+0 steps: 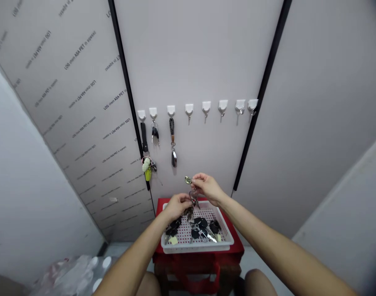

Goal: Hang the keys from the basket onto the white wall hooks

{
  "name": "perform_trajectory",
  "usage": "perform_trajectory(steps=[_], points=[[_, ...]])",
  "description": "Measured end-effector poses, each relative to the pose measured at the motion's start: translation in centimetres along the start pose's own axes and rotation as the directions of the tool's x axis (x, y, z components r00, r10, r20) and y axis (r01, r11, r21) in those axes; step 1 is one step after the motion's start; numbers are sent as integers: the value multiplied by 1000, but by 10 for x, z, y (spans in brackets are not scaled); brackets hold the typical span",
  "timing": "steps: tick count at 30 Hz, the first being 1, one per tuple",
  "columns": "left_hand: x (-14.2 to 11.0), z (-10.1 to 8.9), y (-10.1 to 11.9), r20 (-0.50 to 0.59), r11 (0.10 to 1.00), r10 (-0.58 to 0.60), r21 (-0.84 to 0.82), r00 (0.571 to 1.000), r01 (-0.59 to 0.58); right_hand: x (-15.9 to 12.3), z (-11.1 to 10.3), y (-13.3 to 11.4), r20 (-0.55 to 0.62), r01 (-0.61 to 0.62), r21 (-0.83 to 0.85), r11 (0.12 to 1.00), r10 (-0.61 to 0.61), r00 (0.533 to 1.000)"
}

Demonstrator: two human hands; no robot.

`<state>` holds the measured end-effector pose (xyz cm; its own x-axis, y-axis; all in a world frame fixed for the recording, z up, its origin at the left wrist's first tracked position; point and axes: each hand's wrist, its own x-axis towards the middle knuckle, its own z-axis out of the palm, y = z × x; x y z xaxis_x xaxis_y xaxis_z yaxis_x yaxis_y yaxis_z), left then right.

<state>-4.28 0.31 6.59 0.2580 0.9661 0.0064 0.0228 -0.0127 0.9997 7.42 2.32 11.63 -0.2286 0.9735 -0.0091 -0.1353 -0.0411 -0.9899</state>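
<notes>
in the head view, lower centre, the right hand pinches a brass-coloured fob and the left hand its bunch of keys over the white basket, both grips closed, so a slack pinch could drop them.

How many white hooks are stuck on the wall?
8 square-backed white hooks, in one row across the pale grey wall: three on the left hold hanging keyrings, and five continue rightward, the last one by the long black strip. None looks hidden.
</notes>
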Motion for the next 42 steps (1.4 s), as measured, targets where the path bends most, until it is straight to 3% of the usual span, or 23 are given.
perform_trajectory(steps=[6,14,17,21,23,25,27,31,34,37,39,42], points=[[0,-7,17,-32,998,33,47,999,-31,-1,-6,-10,-64,49,76,996,-44,997],[0,-3,31,-45,997,28,79,999,-24,-5,4,-10,0,48,158,986,-49,999],[2,-5,37,-111,985,97,156,989,-79,-3,4,-10,-41,97,51,994,-95,995],[6,-14,57,-140,925,189,357,972,-128,1,-7,-8,-97,143,-350,926,-187,977],[7,-18,67,-110,894,217,421,970,-152,0,-9,-8,-13,237,-482,843,-278,961],[9,-21,75,-64,875,240,447,969,-187,-2,-7,-10,140,360,-466,808,-334,932],[10,-23,82,-35,861,266,457,963,-221,-4,-2,-14,222,390,-396,831,-325,919],[16,-26,103,-64,855,315,453,947,-253,2,8,-32,169,333,-311,890,-293,941],[23,-26,126,-184,878,383,378,905,-295,13,14,-57,87,377,-244,893,-367,926],[33,-22,147,-328,844,503,386,799,-373,30,20,-90,-49,411,-195,891,-427,903],[38,-20,157,-333,784,582,471,742,-404,42,23,-112,-123,439,-166,883,-460,879],[44,-15,167,-280,720,638,546,717,-428,59,26,-139,-217,487,-159,859,-511,832]])
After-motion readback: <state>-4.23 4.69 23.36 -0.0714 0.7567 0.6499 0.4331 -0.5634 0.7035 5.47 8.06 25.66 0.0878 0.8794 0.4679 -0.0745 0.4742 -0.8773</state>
